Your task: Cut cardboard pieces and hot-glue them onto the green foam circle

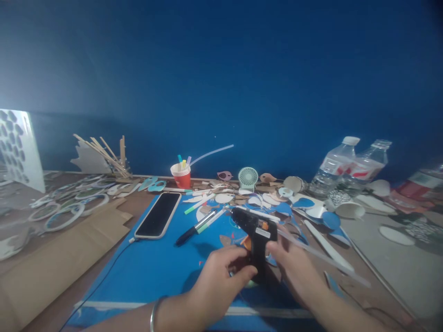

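A black hot glue gun (258,236) is held above the blue mat, its nozzle pointing to the upper left. A long translucent glue stick (325,254) sticks out of its back toward the lower right. My left hand (221,276), a silver bangle on its wrist, is curled against the left side of the handle by the orange trigger (247,242). From the right, my right hand (294,267) grips the handle with its thumb on the back edge; its other fingers are hidden. Just left of the nozzle lie a black marker (195,228) and a green-tipped pen (211,221).
On the blue mat (138,276) a phone (159,216) lies plugged into a cable. Behind stand a red paper cup (181,176) of pens and a small green fan (248,178). Plastic bottles (335,163) stand at right, paper cutouts around. Brown cardboard (65,258) lies left.
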`<action>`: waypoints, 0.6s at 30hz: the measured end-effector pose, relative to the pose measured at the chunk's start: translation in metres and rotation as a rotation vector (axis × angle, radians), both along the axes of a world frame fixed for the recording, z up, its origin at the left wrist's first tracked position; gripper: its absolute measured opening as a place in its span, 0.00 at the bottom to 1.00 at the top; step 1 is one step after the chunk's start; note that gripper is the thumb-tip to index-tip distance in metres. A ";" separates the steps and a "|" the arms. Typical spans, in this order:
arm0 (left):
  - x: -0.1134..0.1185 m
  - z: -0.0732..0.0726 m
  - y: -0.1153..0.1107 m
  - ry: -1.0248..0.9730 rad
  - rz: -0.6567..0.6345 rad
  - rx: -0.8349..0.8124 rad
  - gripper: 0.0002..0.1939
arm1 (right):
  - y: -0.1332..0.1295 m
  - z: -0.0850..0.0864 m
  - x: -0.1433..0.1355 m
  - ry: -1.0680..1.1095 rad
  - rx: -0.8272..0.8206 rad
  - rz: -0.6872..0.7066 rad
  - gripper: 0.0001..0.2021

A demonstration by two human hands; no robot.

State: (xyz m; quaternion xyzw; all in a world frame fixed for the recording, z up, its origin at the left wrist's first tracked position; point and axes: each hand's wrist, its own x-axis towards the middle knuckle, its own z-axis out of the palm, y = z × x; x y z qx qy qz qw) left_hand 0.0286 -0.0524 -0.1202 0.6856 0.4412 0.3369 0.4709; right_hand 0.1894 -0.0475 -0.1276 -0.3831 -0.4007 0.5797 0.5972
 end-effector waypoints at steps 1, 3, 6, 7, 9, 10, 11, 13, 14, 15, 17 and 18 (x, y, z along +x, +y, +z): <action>0.001 0.002 0.000 0.011 -0.019 0.027 0.05 | -0.003 0.000 -0.002 -0.037 -0.027 0.085 0.15; 0.002 0.006 0.001 0.042 -0.082 0.078 0.06 | -0.007 -0.001 -0.006 -0.097 -0.063 0.202 0.12; -0.004 0.016 0.006 0.190 -0.190 0.129 0.07 | -0.010 0.001 -0.008 -0.117 -0.103 0.222 0.11; -0.009 0.021 0.010 0.291 -0.206 0.153 0.08 | -0.009 0.002 -0.007 -0.123 -0.113 0.201 0.11; -0.025 0.034 0.019 0.528 -0.209 0.213 0.09 | -0.005 0.005 -0.003 -0.161 -0.129 0.168 0.10; -0.034 0.041 0.025 0.633 -0.187 0.245 0.08 | -0.002 0.006 0.000 -0.200 -0.138 0.159 0.09; -0.044 0.048 0.031 0.729 -0.179 0.255 0.07 | 0.001 0.008 0.003 -0.252 -0.153 0.166 0.09; -0.062 0.060 0.043 0.840 -0.148 0.263 0.07 | 0.006 0.013 0.010 -0.384 -0.202 0.192 0.12; -0.069 0.064 0.050 0.858 -0.134 0.285 0.07 | 0.009 0.015 0.013 -0.451 -0.223 0.214 0.14; -0.074 0.065 0.056 0.870 -0.143 0.284 0.08 | 0.010 0.017 0.015 -0.514 -0.233 0.227 0.16; -0.079 0.061 0.068 0.865 -0.157 0.284 0.07 | 0.013 0.020 0.017 -0.597 -0.207 0.242 0.15; -0.079 0.056 0.072 0.850 -0.157 0.305 0.07 | 0.014 0.020 0.016 -0.616 -0.189 0.243 0.13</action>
